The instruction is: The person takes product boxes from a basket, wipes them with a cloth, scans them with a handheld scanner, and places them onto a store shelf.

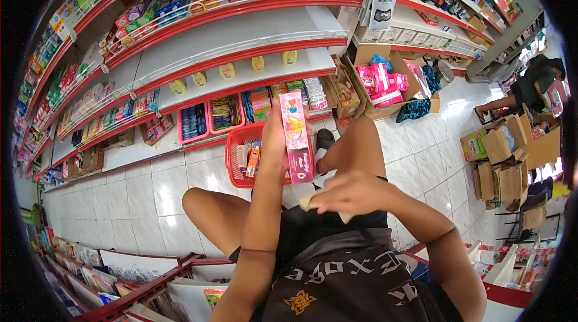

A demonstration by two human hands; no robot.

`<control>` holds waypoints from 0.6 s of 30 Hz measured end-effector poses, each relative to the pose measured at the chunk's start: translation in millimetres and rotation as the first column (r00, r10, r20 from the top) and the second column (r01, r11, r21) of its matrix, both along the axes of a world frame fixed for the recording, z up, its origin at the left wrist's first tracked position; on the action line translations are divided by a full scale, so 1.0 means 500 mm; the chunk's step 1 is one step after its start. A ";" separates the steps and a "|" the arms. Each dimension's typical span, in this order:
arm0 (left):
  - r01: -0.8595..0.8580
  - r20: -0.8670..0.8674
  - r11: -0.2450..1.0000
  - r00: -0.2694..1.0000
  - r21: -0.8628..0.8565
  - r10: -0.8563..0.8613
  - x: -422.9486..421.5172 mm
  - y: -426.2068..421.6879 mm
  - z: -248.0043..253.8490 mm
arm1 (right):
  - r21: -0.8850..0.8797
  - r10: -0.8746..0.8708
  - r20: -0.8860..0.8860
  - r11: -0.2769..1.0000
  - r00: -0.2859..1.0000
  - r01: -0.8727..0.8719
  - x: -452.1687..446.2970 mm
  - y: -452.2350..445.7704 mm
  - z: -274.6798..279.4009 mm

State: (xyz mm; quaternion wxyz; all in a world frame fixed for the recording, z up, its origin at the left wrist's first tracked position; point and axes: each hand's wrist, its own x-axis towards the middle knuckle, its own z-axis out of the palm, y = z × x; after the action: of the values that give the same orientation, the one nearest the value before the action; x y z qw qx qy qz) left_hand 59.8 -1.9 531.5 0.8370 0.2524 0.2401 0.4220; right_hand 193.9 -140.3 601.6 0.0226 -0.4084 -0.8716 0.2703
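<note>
My left hand is closed around a long pink toothpaste box with a cartoon figure on its front, held upright before me. A folded beige cloth is pinched in my right hand, over my lap and apart from the box. Below and beyond my left forearm stands a red plastic basket on the floor. Inside it lie several small boxes, an orange one among them; my forearm hides part of the basket.
Red-edged shelves with wire rails rise ahead, carrying yellow bottles and boxed goods. Pink trays of packets line the bottom. An open carton holds pink packs. At right, a person is near stacked cartons. Racks stand behind me.
</note>
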 end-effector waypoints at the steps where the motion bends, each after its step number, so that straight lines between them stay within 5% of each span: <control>1: 0.048 0.043 0.999 0.998 0.009 -0.048 -0.012 0.006 -0.002 | 0.056 -0.102 -0.270 0.991 0.957 0.122 0.015 0.004 -0.012; 3: -0.048 0.197 0.998 0.979 -0.037 0.055 -0.007 -0.001 0.012 | 0.061 -0.216 -0.741 0.921 0.636 0.385 0.041 0.009 -0.031; 5: -0.014 0.114 1.000 0.993 -0.014 0.015 -0.014 0.006 -0.004 | -0.140 -0.466 -0.689 0.837 0.555 0.528 0.054 0.000 -0.034; 8: 0.009 -0.033 0.999 0.999 0.054 -0.007 -0.012 0.009 0.017 | -0.039 -0.349 -0.743 0.874 0.570 0.485 0.033 -0.003 -0.067; 12: -0.058 -0.100 0.996 0.993 0.073 0.065 -0.005 0.000 0.027 | 0.027 -0.300 -0.554 0.926 0.777 0.377 0.000 -0.002 -0.069; 14: -0.020 -0.033 0.997 0.999 0.077 0.023 -0.004 -0.005 0.016 | 0.284 -0.127 -0.319 0.932 0.939 0.223 -0.010 0.003 -0.068; 18: 0.179 -0.228 0.977 0.962 0.117 -0.148 0.005 -0.015 0.004 | 0.374 -0.171 -0.366 0.873 0.915 0.314 0.003 0.040 -0.054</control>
State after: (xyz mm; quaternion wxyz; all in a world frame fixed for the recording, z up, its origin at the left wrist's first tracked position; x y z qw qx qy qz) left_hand 62.5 -9.3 533.5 0.8183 0.3729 0.2792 0.3366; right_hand 195.6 -120.2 574.8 0.2870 -0.4513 -0.8346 0.1316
